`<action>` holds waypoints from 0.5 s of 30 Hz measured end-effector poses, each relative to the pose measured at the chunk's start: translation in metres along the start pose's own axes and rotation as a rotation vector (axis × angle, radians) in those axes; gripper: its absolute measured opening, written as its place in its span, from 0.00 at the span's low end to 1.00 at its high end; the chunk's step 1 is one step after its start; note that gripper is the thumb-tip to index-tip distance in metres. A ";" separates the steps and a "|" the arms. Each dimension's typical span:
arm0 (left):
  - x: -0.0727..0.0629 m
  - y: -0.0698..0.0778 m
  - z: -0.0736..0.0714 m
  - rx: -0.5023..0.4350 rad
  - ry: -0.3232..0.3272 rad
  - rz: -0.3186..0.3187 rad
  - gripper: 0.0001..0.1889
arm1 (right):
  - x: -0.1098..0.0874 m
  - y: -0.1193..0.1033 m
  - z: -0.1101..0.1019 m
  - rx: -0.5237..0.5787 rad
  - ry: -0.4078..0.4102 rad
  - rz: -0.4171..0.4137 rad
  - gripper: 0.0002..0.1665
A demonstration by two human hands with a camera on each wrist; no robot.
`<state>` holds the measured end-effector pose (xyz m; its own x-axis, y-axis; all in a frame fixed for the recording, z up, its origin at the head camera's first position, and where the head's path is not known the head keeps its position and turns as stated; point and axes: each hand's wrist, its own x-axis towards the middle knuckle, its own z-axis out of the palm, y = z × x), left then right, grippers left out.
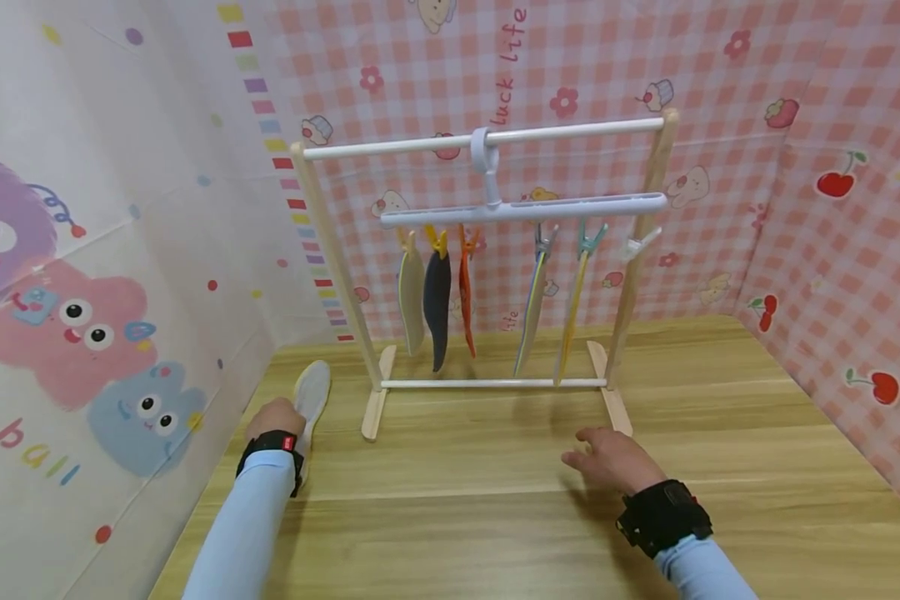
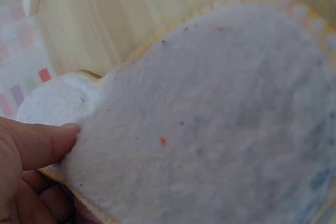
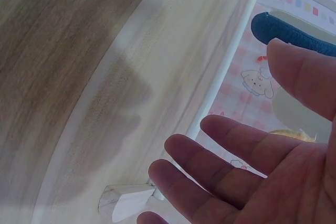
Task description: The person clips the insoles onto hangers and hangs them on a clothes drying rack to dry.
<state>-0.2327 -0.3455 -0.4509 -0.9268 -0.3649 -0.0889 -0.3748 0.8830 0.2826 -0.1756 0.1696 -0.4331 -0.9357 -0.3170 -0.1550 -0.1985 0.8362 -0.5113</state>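
My left hand (image 1: 276, 417) grips a white fleecy insole (image 1: 312, 393) that lies on the wooden table (image 1: 495, 517) left of the drying rack. In the left wrist view the thumb (image 2: 39, 142) presses on the insole's (image 2: 210, 124) fuzzy surface, with fingers curled beneath its edge. My right hand (image 1: 607, 460) hovers open above the table, just in front of the rack's right foot (image 1: 613, 408). Its fingers (image 3: 220, 166) are spread and hold nothing. Several insoles, among them a dark one (image 1: 437, 300) and an orange one (image 1: 466, 296), hang from clips on a white hanger bar (image 1: 525, 208).
The small wooden drying rack (image 1: 487, 137) stands at the middle back of the table. An unused white clip (image 1: 640, 243) hangs at the hanger's right end. Patterned pink and white walls close in the table on the left, back and right.
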 end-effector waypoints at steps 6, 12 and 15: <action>-0.005 0.006 -0.005 -0.026 0.006 0.002 0.12 | 0.001 0.000 0.000 0.001 0.001 -0.001 0.30; -0.014 0.016 -0.013 -0.056 0.047 0.031 0.11 | 0.002 0.001 0.001 0.011 -0.002 -0.008 0.31; -0.019 0.023 -0.016 -0.077 0.071 0.057 0.13 | 0.003 0.001 0.002 0.012 -0.003 -0.006 0.30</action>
<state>-0.2229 -0.3228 -0.4271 -0.9415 -0.3371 -0.0038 -0.3160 0.8787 0.3579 -0.1779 0.1683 -0.4355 -0.9334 -0.3239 -0.1545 -0.2011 0.8288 -0.5222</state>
